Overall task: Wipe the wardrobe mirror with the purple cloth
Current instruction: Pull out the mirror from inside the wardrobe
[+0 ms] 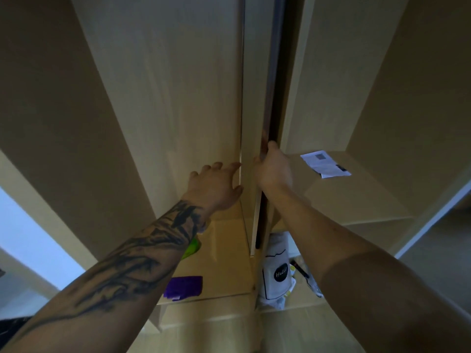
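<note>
- Two bare hands reach up to a pale wooden wardrobe; the left forearm is tattooed.
- The left hand lies with fingers spread and straight against the left door panel, fingertips at its edge, holding nothing.
- The right hand curls its fingers round the edge of the middle door, which stands edge-on, so no mirror face can be made out.
- The purple cloth lies flat on a low wooden shelf, well below both hands, beside a green thing partly hidden by the left arm.
- A white bag carries a black circle reading "Hello".
- A printed paper sheet rests on the right shelf; its text is too small to read.
</note>
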Motion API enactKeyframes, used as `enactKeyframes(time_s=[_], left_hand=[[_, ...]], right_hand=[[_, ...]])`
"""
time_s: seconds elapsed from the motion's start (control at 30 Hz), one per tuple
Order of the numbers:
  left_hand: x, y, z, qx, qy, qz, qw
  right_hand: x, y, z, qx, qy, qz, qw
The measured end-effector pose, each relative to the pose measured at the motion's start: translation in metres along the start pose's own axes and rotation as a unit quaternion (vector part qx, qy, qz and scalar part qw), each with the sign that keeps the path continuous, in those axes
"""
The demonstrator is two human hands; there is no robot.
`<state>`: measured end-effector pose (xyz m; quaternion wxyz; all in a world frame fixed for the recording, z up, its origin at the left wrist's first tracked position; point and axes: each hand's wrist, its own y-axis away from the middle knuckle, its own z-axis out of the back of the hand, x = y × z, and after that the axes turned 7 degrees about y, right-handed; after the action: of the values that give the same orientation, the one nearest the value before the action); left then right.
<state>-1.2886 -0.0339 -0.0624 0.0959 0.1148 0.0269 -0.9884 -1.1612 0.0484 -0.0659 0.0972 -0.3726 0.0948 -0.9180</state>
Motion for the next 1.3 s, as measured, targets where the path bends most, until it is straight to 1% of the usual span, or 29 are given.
enactKeyframes(time_s=[0.13,0.3,0.5,0.57,0.87,1.07,1.3], left_hand=[[0.011,-0.004,0.006,0.016,0.002,-0.014,1.0],[0.028,-0.01,0.007,0.012,0.016,-0.005,1.0],[0.031,-0.007,0.009,-0.011,-0.013,-0.03,0.999],[0.031,-0.007,0.008,-0.007,-0.013,-0.046,0.999],[0.032,-0.004,-0.01,0.015,0.017,-0.091,0.996],[0.029,-0.006,-0.014,0.006,0.033,-0.131,0.991],[0.023,-0.004,-0.009,-0.007,0.02,-0.138,0.99]], right_hand=[[0.001,0.004,0.002,-0.011,0.005,-0.012,1.0],[-0.005,0.015,0.004,-0.023,0.039,-0.007,0.999],[-0.007,0.035,0.001,-0.065,0.082,-0.005,0.994],[-0.009,0.042,0.001,-0.082,0.095,-0.002,0.992],[-0.019,0.085,0.009,-0.122,0.102,-0.009,0.987],[-0.024,0.108,0.017,-0.144,0.097,-0.028,0.984],[-0.042,0.115,0.031,-0.16,0.092,-0.018,0.983]])
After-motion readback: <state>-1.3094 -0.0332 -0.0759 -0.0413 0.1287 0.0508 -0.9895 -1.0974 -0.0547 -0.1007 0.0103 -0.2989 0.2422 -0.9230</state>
